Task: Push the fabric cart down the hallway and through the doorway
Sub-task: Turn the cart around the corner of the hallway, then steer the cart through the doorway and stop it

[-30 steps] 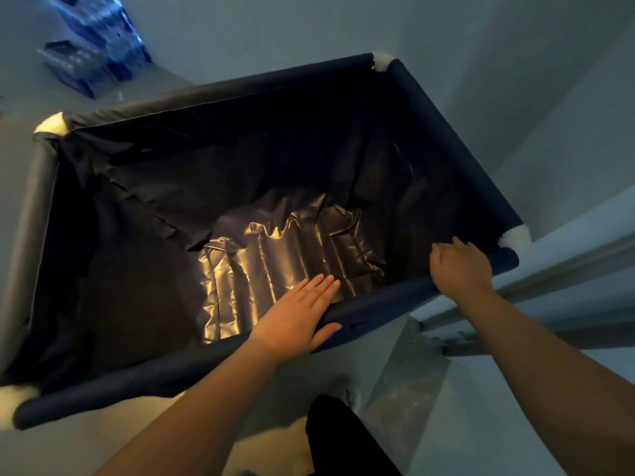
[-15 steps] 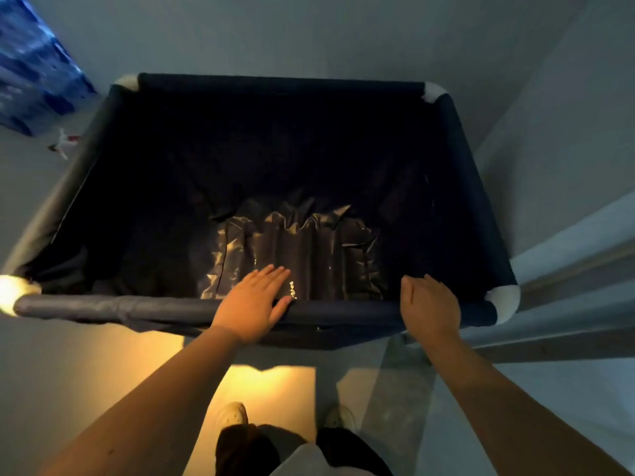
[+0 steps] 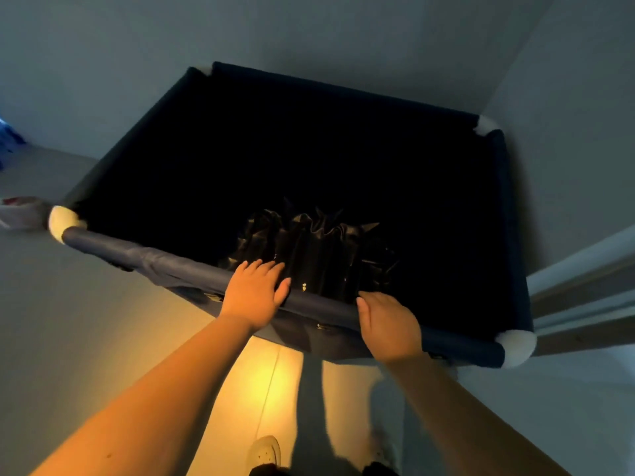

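- The cart (image 3: 446, 118) is a deep rectangular bin of dark navy fabric slung on a tube frame, with white corner joints (image 3: 63, 221) showing at three corners and faintly at the fourth.
- Its inside is almost black; a crumpled, glossy dark sheet (image 3: 316, 249) lies at the bottom near the close side.
- The cart stands straight ahead of the person, skewed so its near rail (image 3: 178, 264) runs from upper left down to lower right.
- The left hand (image 3: 256, 292) lies flat over the near rail, fingers stretched into the bin, not closed round it.
- The right hand (image 3: 390, 326) rests on the same rail further right, fingers curled over the top; how far they wrap under, I cannot tell.
- A grey wall (image 3: 309, 36) stands close behind the far rail.
- On the right, a second wall (image 3: 577, 115) and a pale door frame (image 3: 584, 266) sit just beside the cart's right side.
- On the left, bare floor (image 3: 68, 321) gives open room.
- A blurred pale thing (image 3: 19, 211) lies on the floor just beside the near-left corner; blue items (image 3: 7, 139) show at the far left edge.
- A white shoe (image 3: 264, 451) shows on the warm-lit floor below the rail.
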`<state>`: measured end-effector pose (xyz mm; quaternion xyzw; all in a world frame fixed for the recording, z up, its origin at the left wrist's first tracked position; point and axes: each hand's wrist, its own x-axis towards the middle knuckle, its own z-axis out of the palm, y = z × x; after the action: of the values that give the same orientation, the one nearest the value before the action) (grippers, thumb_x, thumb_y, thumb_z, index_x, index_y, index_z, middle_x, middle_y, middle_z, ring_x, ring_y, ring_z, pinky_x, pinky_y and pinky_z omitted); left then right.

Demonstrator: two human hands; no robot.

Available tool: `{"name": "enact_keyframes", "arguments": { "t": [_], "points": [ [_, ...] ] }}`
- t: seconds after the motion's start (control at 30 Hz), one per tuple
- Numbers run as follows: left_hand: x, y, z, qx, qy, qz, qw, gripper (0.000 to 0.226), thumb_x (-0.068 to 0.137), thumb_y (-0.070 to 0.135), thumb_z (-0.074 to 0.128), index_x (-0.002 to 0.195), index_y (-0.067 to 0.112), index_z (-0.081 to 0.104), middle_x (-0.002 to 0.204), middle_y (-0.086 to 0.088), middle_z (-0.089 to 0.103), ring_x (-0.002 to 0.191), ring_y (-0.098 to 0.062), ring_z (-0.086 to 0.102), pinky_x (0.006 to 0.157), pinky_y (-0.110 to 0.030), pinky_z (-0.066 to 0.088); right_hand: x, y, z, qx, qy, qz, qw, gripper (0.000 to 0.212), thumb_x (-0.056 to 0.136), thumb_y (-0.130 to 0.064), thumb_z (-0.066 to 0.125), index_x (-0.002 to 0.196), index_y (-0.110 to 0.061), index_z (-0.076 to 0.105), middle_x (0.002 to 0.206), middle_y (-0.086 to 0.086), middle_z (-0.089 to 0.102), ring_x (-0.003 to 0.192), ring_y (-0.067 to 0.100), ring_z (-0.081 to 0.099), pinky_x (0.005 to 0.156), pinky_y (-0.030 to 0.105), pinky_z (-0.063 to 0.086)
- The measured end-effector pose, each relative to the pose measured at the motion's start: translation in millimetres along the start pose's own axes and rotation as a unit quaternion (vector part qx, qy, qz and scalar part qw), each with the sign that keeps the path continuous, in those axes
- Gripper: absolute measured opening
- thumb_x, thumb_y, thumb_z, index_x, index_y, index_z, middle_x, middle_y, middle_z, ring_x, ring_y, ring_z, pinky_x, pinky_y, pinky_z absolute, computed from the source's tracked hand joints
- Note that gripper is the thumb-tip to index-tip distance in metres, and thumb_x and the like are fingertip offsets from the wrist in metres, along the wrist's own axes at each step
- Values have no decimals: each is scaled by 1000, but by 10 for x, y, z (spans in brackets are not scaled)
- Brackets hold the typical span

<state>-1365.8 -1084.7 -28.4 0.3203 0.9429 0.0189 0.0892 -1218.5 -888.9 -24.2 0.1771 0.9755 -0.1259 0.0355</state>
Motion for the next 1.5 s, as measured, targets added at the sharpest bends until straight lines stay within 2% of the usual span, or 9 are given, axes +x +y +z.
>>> {"name": "enact_keyframes", "arguments": {
  "t": [0.2,0.43,0.5,0.57,0.77,0.9,1.07,1.27,1.5],
  "points": [
    [387,-571,-175,8,6,28,1000,45,98,43,26,128,19,48,125,-4,58,122,-24,44,110,-38,23,415,-622,154,-7,27,56,998,46,97,-39,18,119,-24,56,107,-1,68,97,19,63,76,31,48],
    [774,-1113,-257,-17,50,48,997,38,98,40,26,105,16,55,110,-5,60,112,-24,48,112,-39,21,835,-1089,320,11,60,83,995,46,97,-39,23,128,-20,52,108,2,70,97,19,65,78,32,51],
    [814,-1218,-260,-19,63,53,996,38,98,40,26,102,16,56,106,-4,61,109,-24,49,112,-38,22,895,-1187,344,2,67,85,994,45,97,-37,28,122,-15,58,100,4,73,88,21,68,71,30,52],
    [813,-1281,-247,-25,71,54,996,37,98,40,27,99,16,56,103,-4,61,106,-24,51,111,-38,22,902,-1245,359,-25,83,77,993,40,97,-32,35,117,-14,63,91,4,74,79,20,69,63,28,52],
    [701,-1347,-223,-35,85,32,995,36,97,41,29,97,16,56,98,-3,60,101,-24,50,109,-38,25,941,-1262,389,-71,84,40,993,45,97,-33,23,129,-21,52,100,0,71,84,16,67,60,23,42],
    [580,-1397,-205,-41,106,12,993,33,97,38,33,89,15,56,89,-4,59,94,-25,51,105,-39,30,930,-1326,397,-58,98,35,993,46,94,-35,25,112,-18,65,79,2,72,68,21,67,50,27,44],
    [416,-1479,-197,-51,127,-16,991,30,95,32,41,83,12,59,82,-6,61,88,-27,54,101,-44,34,958,-1399,434,-32,104,-10,994,44,95,-37,23,115,-22,59,87,1,71,77,22,67,55,29,41],
    [173,-1555,-149,-63,140,-56,987,28,94,31,42,77,13,56,74,-4,58,80,-25,53,98,-44,36,929,-1495,415,-14,81,-55,995,47,96,-37,20,123,-22,55,95,3,71,84,24,67,65,34,49],
    [-171,-1591,-89,-77,157,-109,979,24,94,26,45,80,10,57,76,-6,60,80,-27,54,98,-46,35,881,-1605,452,-86,84,-125,985,53,93,-35,14,117,-23,59,89,2,70,77,24,65,53,31,39]
  ]
}}
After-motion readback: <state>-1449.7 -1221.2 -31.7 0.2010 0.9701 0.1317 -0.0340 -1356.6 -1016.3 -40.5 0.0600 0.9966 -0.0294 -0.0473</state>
